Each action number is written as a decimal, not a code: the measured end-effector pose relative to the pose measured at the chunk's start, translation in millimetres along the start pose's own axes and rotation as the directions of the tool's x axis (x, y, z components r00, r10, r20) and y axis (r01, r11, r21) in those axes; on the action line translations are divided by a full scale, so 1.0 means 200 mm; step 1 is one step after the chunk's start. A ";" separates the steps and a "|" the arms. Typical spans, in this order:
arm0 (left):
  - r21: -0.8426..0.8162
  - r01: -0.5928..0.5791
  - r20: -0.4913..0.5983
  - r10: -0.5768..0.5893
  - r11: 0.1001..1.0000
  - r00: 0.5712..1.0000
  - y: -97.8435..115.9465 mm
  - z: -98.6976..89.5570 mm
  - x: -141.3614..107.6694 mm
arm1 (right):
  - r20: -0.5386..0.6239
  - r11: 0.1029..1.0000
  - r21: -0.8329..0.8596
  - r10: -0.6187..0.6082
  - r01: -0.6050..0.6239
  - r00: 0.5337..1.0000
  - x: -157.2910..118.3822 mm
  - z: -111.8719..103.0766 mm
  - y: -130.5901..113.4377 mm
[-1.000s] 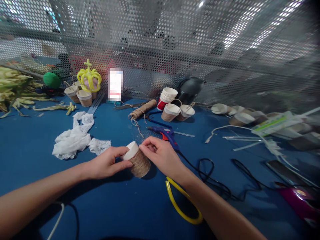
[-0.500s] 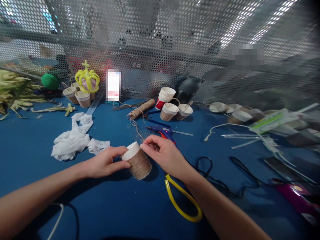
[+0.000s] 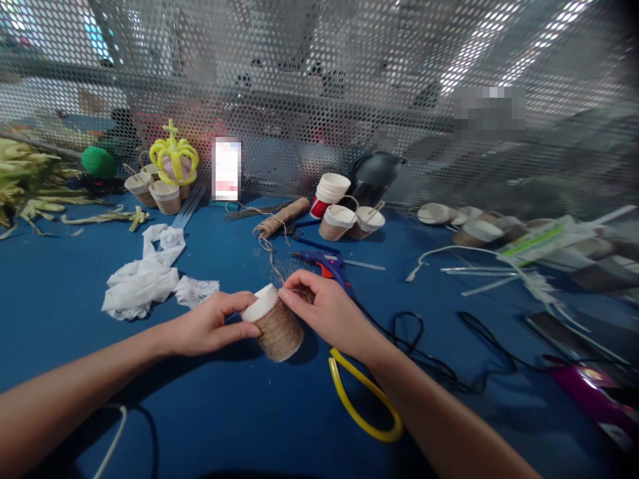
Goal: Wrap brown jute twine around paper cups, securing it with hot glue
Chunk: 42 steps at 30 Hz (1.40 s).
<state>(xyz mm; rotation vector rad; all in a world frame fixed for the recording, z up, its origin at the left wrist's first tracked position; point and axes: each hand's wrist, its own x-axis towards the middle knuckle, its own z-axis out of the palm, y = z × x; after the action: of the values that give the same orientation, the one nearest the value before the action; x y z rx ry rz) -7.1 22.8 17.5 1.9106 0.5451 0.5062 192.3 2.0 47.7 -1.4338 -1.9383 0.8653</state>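
Note:
A white paper cup (image 3: 280, 331), wound with brown twine below its bare white rim, lies tilted above the blue table. My left hand (image 3: 214, 324) is closed on its rim end, thumb outside and fingers reaching to the opening. At the cup's right side, my right hand (image 3: 319, 307) pinches the twine (image 3: 274, 267) against the wound edge. That strand runs back to a twine roll (image 3: 284, 218) lying behind. Just beyond my right hand rests a blue hot glue gun (image 3: 324, 263) with an orange trigger.
White lace (image 3: 142, 283) lies left of the cup. A yellow tube (image 3: 367, 406) curves by my right forearm. Twine-wrapped cups (image 3: 335, 223) and stacked paper cups (image 3: 332, 189) stand at the back. A black cable (image 3: 444, 366), clear sticks (image 3: 484, 271) and a purple object (image 3: 594, 392) are at right.
My right hand has shifted very slightly left along the cup's edge, still pinching the twine. The cup has barely moved in my left hand.

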 end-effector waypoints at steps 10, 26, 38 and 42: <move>0.002 -0.024 -0.103 0.024 1.000 0.994 -0.03 0.00 0.01 | -0.219 0.955 -0.295 -0.077 0.010 0.973 -0.01 -0.03 0.01; 0.104 0.043 -0.103 -0.032 0.994 0.994 -0.02 0.01 0.01 | 0.225 0.996 0.015 0.083 -0.088 0.971 -0.01 -0.03 0.00; 0.182 0.201 -0.214 -0.160 0.963 0.964 -0.04 0.05 0.01 | 0.134 0.932 -0.337 -0.095 0.135 0.986 -0.04 0.06 0.01; 0.391 0.152 -0.284 -0.038 0.908 0.958 -0.05 0.04 0.01 | 0.063 0.909 -0.416 -0.013 0.038 0.998 -0.04 -0.07 -0.03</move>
<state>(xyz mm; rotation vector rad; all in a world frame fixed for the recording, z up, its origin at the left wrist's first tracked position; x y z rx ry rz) -2.2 21.4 5.3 2.2109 0.9850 0.6313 201.7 -3.7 59.7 -1.6277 -2.2798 0.4986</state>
